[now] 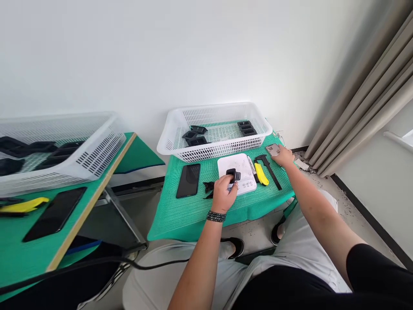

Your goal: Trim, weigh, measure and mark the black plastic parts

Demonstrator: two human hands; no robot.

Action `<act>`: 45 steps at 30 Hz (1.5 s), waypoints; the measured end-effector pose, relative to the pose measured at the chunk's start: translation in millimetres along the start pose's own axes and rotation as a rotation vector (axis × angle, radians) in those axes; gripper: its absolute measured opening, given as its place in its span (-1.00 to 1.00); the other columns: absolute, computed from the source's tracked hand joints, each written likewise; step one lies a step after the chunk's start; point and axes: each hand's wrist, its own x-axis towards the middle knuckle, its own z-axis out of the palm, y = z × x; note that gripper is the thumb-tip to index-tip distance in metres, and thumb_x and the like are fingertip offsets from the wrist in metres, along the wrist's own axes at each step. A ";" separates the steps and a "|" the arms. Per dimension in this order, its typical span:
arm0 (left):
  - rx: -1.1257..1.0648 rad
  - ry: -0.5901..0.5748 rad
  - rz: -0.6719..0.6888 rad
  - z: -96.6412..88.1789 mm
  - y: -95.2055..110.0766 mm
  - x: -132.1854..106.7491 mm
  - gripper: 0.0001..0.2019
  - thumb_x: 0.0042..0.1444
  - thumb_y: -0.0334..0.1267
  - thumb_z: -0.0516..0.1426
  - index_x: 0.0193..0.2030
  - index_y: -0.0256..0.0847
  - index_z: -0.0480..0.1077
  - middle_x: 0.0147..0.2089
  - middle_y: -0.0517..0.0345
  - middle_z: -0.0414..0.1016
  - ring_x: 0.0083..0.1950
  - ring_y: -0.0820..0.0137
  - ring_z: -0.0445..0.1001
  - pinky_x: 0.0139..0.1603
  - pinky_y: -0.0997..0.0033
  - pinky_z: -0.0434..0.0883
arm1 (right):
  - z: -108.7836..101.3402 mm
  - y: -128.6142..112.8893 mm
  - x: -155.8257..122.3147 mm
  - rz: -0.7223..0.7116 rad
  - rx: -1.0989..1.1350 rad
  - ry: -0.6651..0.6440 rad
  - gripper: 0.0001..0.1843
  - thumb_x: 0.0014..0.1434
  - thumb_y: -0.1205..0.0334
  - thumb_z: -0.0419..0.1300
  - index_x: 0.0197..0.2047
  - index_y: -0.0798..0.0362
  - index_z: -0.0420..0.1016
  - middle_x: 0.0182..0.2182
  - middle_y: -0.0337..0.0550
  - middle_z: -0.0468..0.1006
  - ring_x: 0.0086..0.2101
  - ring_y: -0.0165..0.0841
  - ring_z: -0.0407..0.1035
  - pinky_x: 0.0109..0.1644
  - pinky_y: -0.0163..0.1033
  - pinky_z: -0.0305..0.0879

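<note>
My left hand (224,193) is closed on a black plastic part (238,175) with an open frame shape, over a white digital scale (247,165). Fingers hide some of that part. At the table's right end, my right hand (285,156) grips the edge of a flat beige phone-like thing (273,150). Between my hands lie a black caliper (272,174), a yellow utility knife (261,173) and a white marker (252,168). Dark scraps or a small black part (208,188), hard to make out, sit left of the scale, beside a black phone (188,181).
Behind the scale, a white plastic basket (213,151) holds several black parts (247,128). Another green-covered table (19,254) stands to the left with a similar basket (97,157), a phone (54,213) and a yellow knife (26,206). A black cable (145,266) crosses low in front.
</note>
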 end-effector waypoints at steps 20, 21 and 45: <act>0.183 0.184 -0.102 -1.2 1.5 -7.1 -0.68 0.37 -0.07 0.04 0.03 -0.17 0.53 -0.05 -0.15 0.64 0.12 -0.05 0.49 0.12 -0.08 0.33 | 22.8 -43.8 -74.2 -0.649 -0.060 -0.136 -0.37 0.23 0.31 0.21 0.38 0.01 0.45 0.31 0.10 0.43 0.27 0.15 0.26 0.28 0.20 0.28; 0.198 0.176 -0.098 -1.2 2.1 -7.0 -0.67 0.37 -0.08 0.05 0.07 -0.15 0.53 -0.01 -0.14 0.64 0.15 -0.05 0.48 0.14 -0.09 0.32 | 23.8 -43.3 -74.6 -0.648 -0.057 -0.130 -0.36 0.24 0.30 0.21 0.39 0.03 0.44 0.32 0.11 0.43 0.28 0.15 0.26 0.29 0.20 0.28; 0.004 0.294 -0.199 -6.8 -8.3 -8.5 -0.51 0.12 -0.33 0.18 0.23 -0.12 0.40 0.27 -0.09 0.47 0.34 0.05 0.42 0.36 -0.08 0.42 | -4.4 -33.8 -74.8 -0.385 -0.235 -0.302 -0.40 0.32 0.40 0.10 0.41 0.10 0.24 0.22 0.21 0.35 -0.08 -0.11 0.55 -0.22 -0.18 0.32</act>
